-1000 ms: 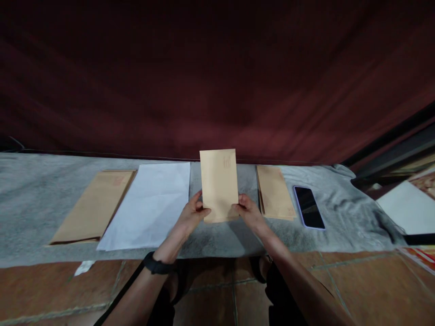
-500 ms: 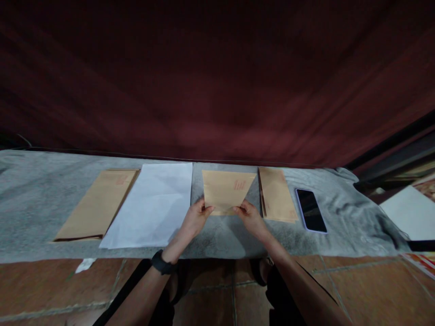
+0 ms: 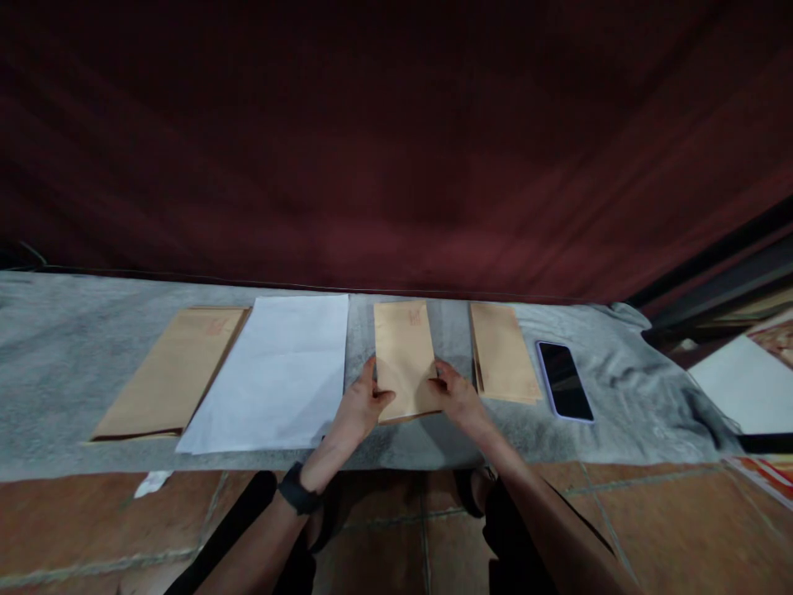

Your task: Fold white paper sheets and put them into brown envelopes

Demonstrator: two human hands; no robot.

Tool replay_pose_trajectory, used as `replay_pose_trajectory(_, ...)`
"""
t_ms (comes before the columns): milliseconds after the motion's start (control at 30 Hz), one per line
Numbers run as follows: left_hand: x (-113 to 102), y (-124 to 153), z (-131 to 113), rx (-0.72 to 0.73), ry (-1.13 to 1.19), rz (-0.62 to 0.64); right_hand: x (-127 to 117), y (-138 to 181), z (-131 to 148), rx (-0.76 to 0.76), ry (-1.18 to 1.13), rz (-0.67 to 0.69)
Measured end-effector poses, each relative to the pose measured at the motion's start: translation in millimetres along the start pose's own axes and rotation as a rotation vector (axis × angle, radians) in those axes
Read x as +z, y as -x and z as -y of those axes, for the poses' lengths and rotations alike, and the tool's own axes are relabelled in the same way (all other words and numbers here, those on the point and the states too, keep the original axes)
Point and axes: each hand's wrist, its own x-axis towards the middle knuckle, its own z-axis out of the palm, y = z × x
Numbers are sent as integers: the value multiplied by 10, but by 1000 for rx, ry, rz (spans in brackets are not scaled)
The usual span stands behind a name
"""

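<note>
A small brown envelope (image 3: pixel 404 351) lies flat on the grey cloth (image 3: pixel 62 372) in front of me, its red print at the far end. My left hand (image 3: pixel 360 402) pinches its near left edge with thumb on top. My right hand (image 3: pixel 457 393) pinches its near right edge. A black band sits on my left wrist.
A white sheet (image 3: pixel 278 372) lies left of the envelope, and a larger brown envelope stack (image 3: pixel 177 368) left of that. A stack of small brown envelopes (image 3: pixel 501 351) and a dark phone (image 3: pixel 562 378) lie to the right. Dark red curtain behind; tiled floor below.
The envelope was held upright, then tipped and turned in my hands, and now lies flat lengthwise on the cloth, both hands still on it.
</note>
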Motion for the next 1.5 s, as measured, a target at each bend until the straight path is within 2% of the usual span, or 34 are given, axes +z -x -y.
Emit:
replay_pose_trajectory(100, -5, 24, -40, 7, -46, -14, -17, 61, 61, -79, 228, -56)
replay_pose_trajectory(200, -11, 33, -75, -11, -119, -7, -1, 102, 154, -221, 367, -106)
replay_pose_trajectory(300, -24, 59, -125, -44, -363, 9, 93, 160, 206, -389, 420, -29)
replay_pose_trajectory(400, -37, 85, -176, -32, -609, -3, 226, 249, 193, -466, 510, 19)
replay_pose_trajectory(467, -24, 80, -194, 98, -652, -54, 293, 300, 164, -481, 566, 13)
replay_pose_trajectory(533, 29, 58, -194, 310, -611, -103, 333, 326, 132, -488, 590, 1)
replay_pose_trajectory(633, 186, 16, -168, 537, -520, -19, 372, 328, 89, -505, 606, -7)
replay_pose_trajectory(733, 352, -43, -125, 577, -518, 157, 411, 319, 64, -515, 605, -30)
replay_pose_trajectory(867, 410, -275, -103, 586, -550, 232, 431, 326, 65, -512, 569, -42)
replay_pose_trajectory(1000, 330, -777, -162, 663, -600, 267, 412, 330, 75, -495, 552, -32)
replay_pose_trajectory(1133, 268, -1340, -252, 645, -645, 303, 405, 326, 95, -493, 564, -34)
replay_pose_trajectory(1200, 255, -1519, -276, 650, -641, 307, 401, 332, 115, -488, 572, -17)
replay_pose_trajectory(1333, 240, -1561, -242, 663, -641, 303, 324, 318, 147, -488, 514, 6)
replay_pose_trajectory(1500, 220, -1273, -125, 722, -790, 305, 56, 88, 88, -489, 179, 156)
